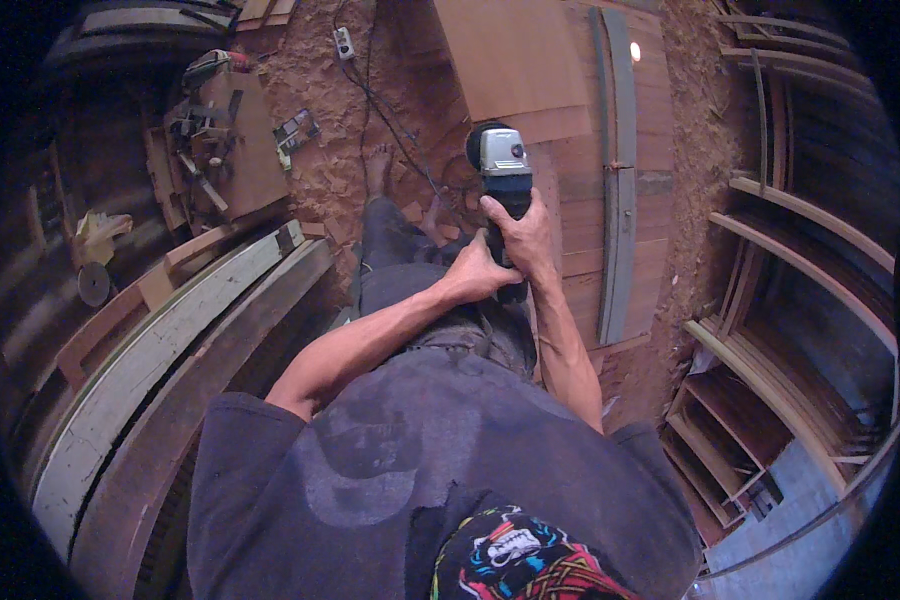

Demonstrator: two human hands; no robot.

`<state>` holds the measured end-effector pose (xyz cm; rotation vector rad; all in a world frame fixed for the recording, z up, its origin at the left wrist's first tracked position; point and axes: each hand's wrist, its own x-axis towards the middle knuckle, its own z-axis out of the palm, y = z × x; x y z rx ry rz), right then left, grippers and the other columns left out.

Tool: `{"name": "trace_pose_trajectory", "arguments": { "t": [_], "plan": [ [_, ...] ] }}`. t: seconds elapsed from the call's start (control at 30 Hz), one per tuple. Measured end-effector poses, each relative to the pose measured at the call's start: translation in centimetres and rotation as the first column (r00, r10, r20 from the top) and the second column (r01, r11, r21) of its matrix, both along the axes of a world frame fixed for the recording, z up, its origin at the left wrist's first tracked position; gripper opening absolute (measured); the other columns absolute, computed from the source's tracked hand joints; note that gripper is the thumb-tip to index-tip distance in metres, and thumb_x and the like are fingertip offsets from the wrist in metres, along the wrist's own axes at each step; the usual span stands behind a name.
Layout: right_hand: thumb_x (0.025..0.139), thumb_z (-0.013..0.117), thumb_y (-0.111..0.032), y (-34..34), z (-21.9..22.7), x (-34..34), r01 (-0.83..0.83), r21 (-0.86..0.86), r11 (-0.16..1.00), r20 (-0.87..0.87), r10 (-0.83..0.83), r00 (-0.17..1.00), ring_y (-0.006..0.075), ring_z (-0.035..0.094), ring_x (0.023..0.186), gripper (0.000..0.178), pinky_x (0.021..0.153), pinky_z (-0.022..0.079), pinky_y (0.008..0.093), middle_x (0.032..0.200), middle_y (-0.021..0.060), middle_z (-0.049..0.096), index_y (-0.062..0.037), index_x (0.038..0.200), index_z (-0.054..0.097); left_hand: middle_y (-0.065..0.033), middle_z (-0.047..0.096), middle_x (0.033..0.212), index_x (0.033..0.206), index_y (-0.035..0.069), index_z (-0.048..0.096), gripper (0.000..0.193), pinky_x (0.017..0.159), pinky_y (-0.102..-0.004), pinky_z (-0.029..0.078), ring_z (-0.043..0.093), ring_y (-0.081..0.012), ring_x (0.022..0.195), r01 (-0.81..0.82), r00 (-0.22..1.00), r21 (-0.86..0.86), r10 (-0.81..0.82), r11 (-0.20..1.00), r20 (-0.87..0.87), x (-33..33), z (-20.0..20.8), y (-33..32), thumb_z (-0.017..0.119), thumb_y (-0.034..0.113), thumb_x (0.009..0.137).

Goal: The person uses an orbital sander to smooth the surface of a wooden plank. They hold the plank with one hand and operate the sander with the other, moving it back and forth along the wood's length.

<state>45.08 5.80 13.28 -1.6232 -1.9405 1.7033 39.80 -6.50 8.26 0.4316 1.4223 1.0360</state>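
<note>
An angle grinder (504,165) with a silver head and dark body is in both my hands, its head pointing away from me. My right hand (527,232) wraps around the body just behind the head, thumb across the top. Closer to me, my left hand (480,268) is closed around the rear of the grinder, which the fingers partly hide. A dark round disc (475,148) shows at the left of the head, above the edge of a brown wooden panel (515,65). I cannot tell whether the disc touches the panel or spins.
A long grey strip (617,240) lies over boards to the right. A power socket block (343,43) and dark cables (385,110) rest on the shaving-covered floor near my bare foot. Long planks (170,345) lie at left, beside a tool-strewn bench (247,150). Wooden frames (800,260) stand at right.
</note>
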Motion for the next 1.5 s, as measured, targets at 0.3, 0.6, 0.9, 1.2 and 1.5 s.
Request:
{"name": "trace_pose_trajectory", "arguments": {
  "t": [0.3,0.6,0.9,1.2,1.5],
  "plan": [
    [0.085,0.087,-0.044,0.3,0.1,0.3,0.017,0.047,0.999,-0.018,-0.017,1.0,0.0256,0.072,0.089,0.06,0.081,0.057,0.0406,0.1,0.014,0.075,0.0005,0.119,0.065,-0.0229,0.066,0.13,0.143,-0.007,0.043,0.093,0.099,-0.0406,0.056,0.069,-0.0299,0.116,0.015,0.999,0.016,-0.015,1.0,-0.052,0.5,-1.2,0.4,0.091,0.029,0.073],
    [0.085,0.086,-0.05,1.0,-0.1,0.5,0.011,0.056,0.998,0.075,-0.015,0.997,0.0246,0.072,0.086,0.062,0.077,0.057,0.0385,0.097,0.0136,0.074,0.0016,0.115,0.067,-0.0239,0.067,0.127,0.142,-0.008,0.043,0.092,0.096,-0.041,0.057,0.07,-0.0307,0.112,0.058,0.998,0.01,-0.059,0.998,0.02,-0.2,-0.9,1.1,0.09,0.03,0.072],
    [0.085,0.088,-0.044,-0.4,-0.4,-0.3,-0.021,0.036,0.999,-0.014,0.022,1.0,0.0266,0.073,0.089,0.06,0.079,0.057,0.0421,0.1,0.015,0.075,0.0005,0.118,0.064,-0.0138,0.061,0.138,0.148,-0.003,0.042,0.082,0.11,-0.0381,0.048,0.059,-0.0219,0.128,0.055,0.998,-0.015,-0.055,0.998,0.004,-1.1,0.8,-0.3,0.086,0.02,0.082],
    [0.086,0.087,-0.047,1.2,-2.4,1.3,-0.05,0.194,0.98,0.075,0.036,0.997,0.0222,0.072,0.086,0.059,0.076,0.057,0.0379,0.097,0.0136,0.074,0.0003,0.114,0.066,-0.0206,0.068,0.121,0.147,-0.006,0.035,0.096,0.076,-0.0377,0.062,0.074,-0.0265,0.098,0.005,0.997,0.074,-0.01,0.997,0.071,0.5,-1.5,1.5,0.09,0.023,0.074],
    [0.085,0.087,-0.048,1.6,-1.2,1.3,-0.004,0.186,0.982,0.047,-0.004,0.999,0.0235,0.072,0.086,0.061,0.078,0.057,0.0382,0.096,0.0135,0.074,0.0009,0.115,0.067,-0.0183,0.07,0.113,0.143,-0.007,0.037,0.093,0.066,-0.0361,0.062,0.074,-0.0251,0.09,0.031,0.993,0.074,-0.039,0.997,0.11,0.0,-0.2,2.5,0.09,0.025,0.073]
  ]
}}
